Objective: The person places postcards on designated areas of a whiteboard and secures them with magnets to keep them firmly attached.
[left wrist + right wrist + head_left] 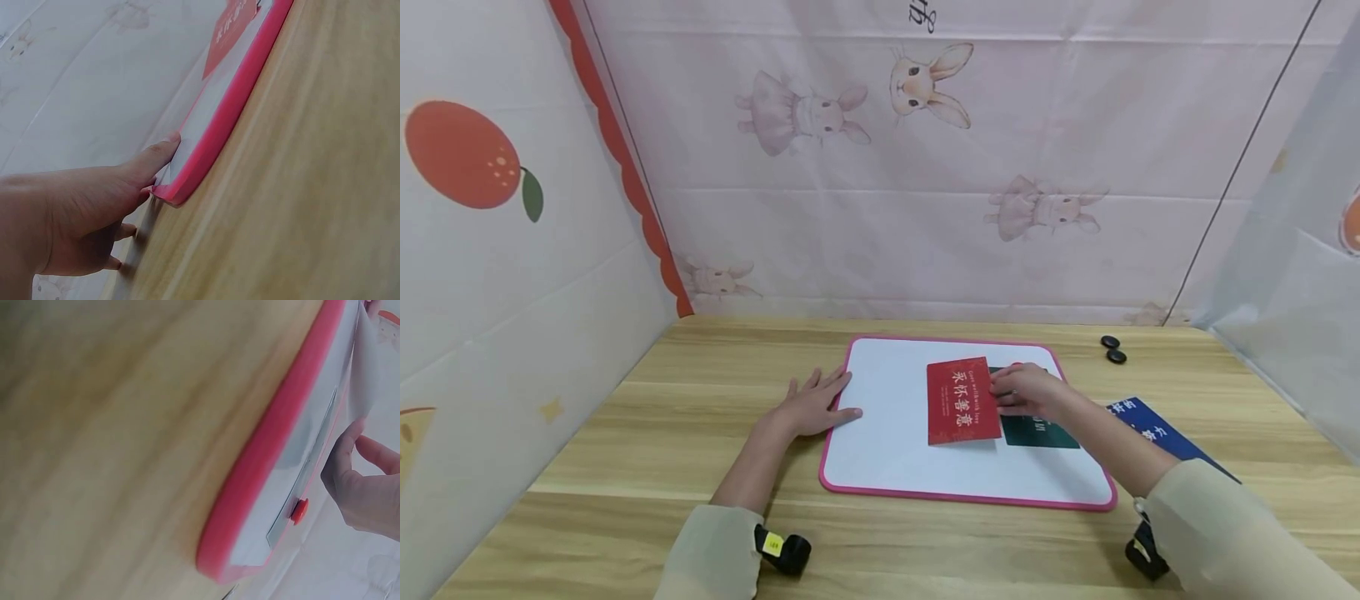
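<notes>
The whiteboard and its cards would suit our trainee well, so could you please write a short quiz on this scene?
1. Which hand pinches the red card?
2. True or false: the blue card lies off the whiteboard, on the wood-grain table.
3. How many black discs lie beyond the board's far right corner?

Key:
1. The right hand.
2. True.
3. Two.

The tabletop (pixel 625 433) bears a whiteboard (pixel 883 425), one card (pixel 1037 437) on its right half, a second card (pixel 951 404) left of that. A third card (pixel 1163 433) lies right of the whiteboard, before two discs (pixel 1116 357).
</notes>
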`<state>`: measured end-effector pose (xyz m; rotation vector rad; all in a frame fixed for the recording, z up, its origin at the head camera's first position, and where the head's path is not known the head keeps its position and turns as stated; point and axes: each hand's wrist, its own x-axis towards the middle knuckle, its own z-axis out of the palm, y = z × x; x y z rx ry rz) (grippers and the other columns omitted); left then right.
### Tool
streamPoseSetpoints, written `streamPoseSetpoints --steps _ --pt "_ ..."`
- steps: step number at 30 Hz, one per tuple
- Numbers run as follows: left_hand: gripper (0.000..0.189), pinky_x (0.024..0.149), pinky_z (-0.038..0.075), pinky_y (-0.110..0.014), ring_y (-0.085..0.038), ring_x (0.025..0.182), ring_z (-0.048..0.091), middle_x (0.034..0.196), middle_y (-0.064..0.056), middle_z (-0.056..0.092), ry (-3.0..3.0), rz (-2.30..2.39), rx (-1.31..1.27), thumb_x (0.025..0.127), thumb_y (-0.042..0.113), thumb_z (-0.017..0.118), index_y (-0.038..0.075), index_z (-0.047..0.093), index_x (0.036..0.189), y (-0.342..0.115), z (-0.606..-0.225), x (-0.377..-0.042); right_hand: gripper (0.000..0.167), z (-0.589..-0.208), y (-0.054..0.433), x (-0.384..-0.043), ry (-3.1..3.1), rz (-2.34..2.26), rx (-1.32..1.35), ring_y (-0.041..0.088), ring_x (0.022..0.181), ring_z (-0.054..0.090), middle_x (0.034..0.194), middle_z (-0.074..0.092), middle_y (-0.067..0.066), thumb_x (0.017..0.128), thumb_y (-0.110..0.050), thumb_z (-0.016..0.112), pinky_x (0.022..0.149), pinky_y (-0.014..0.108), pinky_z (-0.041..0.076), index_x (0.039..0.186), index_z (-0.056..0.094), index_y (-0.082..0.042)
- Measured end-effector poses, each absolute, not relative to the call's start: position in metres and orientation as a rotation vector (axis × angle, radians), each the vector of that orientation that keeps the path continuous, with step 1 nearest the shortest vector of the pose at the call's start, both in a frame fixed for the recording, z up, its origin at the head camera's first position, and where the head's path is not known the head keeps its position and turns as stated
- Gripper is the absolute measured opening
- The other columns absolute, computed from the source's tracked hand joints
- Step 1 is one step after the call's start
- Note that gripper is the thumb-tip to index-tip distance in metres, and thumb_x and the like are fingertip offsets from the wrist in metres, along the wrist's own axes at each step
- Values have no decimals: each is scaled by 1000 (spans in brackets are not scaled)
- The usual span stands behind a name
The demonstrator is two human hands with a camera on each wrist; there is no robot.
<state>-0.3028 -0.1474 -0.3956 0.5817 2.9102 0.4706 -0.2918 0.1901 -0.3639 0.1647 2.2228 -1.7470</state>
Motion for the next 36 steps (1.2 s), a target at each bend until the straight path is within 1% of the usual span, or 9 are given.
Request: streamPoseSetpoints --steps 5,14,26,36 --pt "77 103 -6 -58 -36 136 2 152 -6 14 2909 472 580 88 56 47 14 23 147 -148 -397 -304 42 -365 186 -295 2270 -1689 153 23 85 60 111 53 19 91 -11 57 79 34 50 124 40 8" --pt "77 103 -6 -57 -36 136 2 152 -5 13 2907 470 572 88 57 47 14 23 147 -147 -396 -304 32 -369 181 -302 2413 -1529 143 23 81 61 103 56 18 91 -8 56 76 35 52 116 47 9" --pt "77 103 -6 -57 -36 136 2 152 -7 14 2896 471 566 88 56 48 13 23 147 -147 -392 -304 30 -367 180 -305 2432 -1440 137 23 78 61 96 58 17 91 -8 56 72 35 53 114 49 9" --pt "77 103 -5 -57 -35 136 2 152 -6 14 2900 467 567 88 57 48 14 23 147 -148 -394 -304 29 -368 180 -306 2471 -1414 105 23 75 62 96 58 16 89 -7 59 72 34 53 112 50 9"
